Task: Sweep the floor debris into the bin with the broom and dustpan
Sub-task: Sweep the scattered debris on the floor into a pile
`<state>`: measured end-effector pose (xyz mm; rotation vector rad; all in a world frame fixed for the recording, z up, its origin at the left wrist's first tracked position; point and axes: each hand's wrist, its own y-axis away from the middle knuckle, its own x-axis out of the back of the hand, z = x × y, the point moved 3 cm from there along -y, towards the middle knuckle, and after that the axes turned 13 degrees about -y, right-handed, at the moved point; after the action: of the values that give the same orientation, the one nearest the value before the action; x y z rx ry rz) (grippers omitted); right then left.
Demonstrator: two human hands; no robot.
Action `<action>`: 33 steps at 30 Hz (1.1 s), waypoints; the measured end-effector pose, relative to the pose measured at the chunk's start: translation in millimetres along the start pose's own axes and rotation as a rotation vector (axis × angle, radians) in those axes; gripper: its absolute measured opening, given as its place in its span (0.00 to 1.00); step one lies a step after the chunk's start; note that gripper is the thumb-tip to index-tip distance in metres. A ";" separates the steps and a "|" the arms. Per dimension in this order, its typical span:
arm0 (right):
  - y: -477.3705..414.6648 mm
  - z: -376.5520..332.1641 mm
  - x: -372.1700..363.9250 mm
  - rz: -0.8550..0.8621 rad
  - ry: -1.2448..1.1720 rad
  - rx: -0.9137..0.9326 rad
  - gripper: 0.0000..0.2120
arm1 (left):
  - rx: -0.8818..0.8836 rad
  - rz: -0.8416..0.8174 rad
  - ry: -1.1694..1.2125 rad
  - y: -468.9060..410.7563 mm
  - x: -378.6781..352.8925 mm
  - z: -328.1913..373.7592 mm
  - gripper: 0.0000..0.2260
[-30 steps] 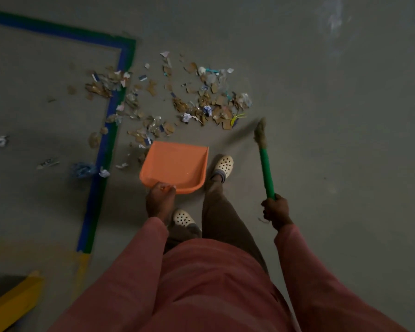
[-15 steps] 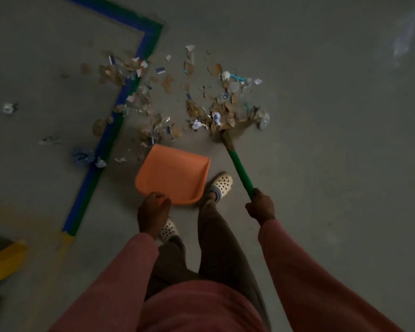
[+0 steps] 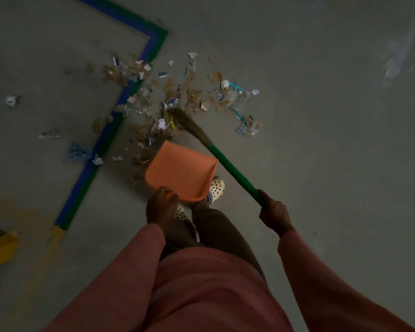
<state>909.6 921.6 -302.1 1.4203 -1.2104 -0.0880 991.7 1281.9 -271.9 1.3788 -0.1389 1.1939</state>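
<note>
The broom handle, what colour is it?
Green. The broom handle shows best in the head view, gripped by the right hand.

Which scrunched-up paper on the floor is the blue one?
The big wad left of the blue tape line, level with the orange dustpan. The little ball beside it and the far-left ball are white.

Dustpan handle hidden under left hand. Broom handle's top end buried in right hand. Bristle tips blur into debris; scraps too small and dim to identify. Dustpan covers most of one shoe. Yellow object cut off by left frame edge, sleeves by the bottom edge.
</note>
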 end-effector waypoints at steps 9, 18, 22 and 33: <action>86.3 70.5 4.3 0.272 -0.122 -0.133 0.35 | -0.191 -0.026 -0.054 0.9 -1.6 29.2 0.07; 73.7 66.9 -9.6 0.308 -0.275 -0.376 0.32 | -0.230 -0.046 -0.020 0.4 -9.4 33.8 0.07; 31.6 52.6 -1.7 0.255 -0.317 -0.419 0.22 | -0.212 -0.053 -0.055 -17.5 -15.4 43.3 0.08; -87.3 -72.4 50.1 -0.006 0.046 -0.126 0.25 | 0.036 -0.050 0.071 -53.4 -21.9 78.6 0.08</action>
<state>1032.3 915.4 -319.3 1.3096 -1.1431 -0.1326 1061.9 1220.7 -300.7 1.3622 -0.0327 1.2070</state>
